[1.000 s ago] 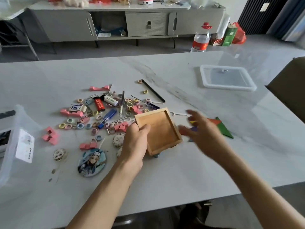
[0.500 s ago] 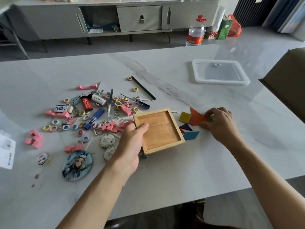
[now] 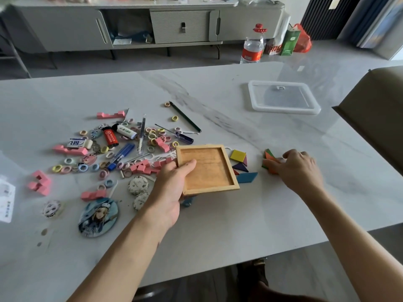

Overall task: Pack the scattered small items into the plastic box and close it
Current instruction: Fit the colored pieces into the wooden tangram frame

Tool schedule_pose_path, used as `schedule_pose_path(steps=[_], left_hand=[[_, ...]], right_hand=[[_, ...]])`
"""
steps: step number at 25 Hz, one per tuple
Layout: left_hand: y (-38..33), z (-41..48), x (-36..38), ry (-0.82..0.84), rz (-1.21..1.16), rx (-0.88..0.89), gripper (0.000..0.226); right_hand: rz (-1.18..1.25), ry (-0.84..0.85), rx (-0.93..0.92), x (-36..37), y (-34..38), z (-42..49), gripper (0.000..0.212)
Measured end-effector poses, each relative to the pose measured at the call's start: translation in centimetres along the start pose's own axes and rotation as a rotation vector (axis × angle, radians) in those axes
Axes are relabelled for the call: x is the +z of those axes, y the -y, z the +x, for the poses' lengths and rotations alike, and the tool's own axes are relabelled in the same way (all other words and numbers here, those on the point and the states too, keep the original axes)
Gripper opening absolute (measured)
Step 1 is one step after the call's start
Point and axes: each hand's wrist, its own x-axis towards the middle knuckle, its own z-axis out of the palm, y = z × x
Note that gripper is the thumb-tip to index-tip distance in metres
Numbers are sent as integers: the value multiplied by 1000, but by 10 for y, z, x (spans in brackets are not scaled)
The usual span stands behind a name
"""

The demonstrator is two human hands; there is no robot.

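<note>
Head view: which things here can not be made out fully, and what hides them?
All in the head view:
- Plastic box: the left edge cuts it; only a clear wall with a white label shows.
- Coloured pieces: the right hand covers them; number unclear.
- Left hand: fingers hidden under the wooden tray; only the thumb shows.
- Small label on the lid: too small to read.

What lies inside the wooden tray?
The wooden tray holds only bare wood, with the thumb of the left hand resting inside. Anything beneath it is covered.
</note>
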Motion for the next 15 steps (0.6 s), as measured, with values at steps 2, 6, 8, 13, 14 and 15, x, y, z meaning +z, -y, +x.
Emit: schedule_pose_path(steps=[2, 6, 8, 13, 14, 15], left_hand=[[0, 0, -2, 24, -3, -2, 9], [-1, 1, -5, 47, 6, 7, 12], [-3, 1, -6, 46, 0, 8, 12], [-5, -3, -4, 31, -56, 7, 14], [-5, -4, -3, 39, -101, -15, 16], [-6, -6, -2, 56, -142, -37, 18]], right_hand=[[-61, -9, -8, 4, 9, 1, 69], [-42, 42, 33, 5, 14, 7, 62], [-8, 42, 63, 2, 15, 4, 55], [507, -56, -217, -15, 43, -20, 30], [731, 29, -314, -19, 54, -32, 33], [895, 132, -389, -21, 63, -42, 38]])
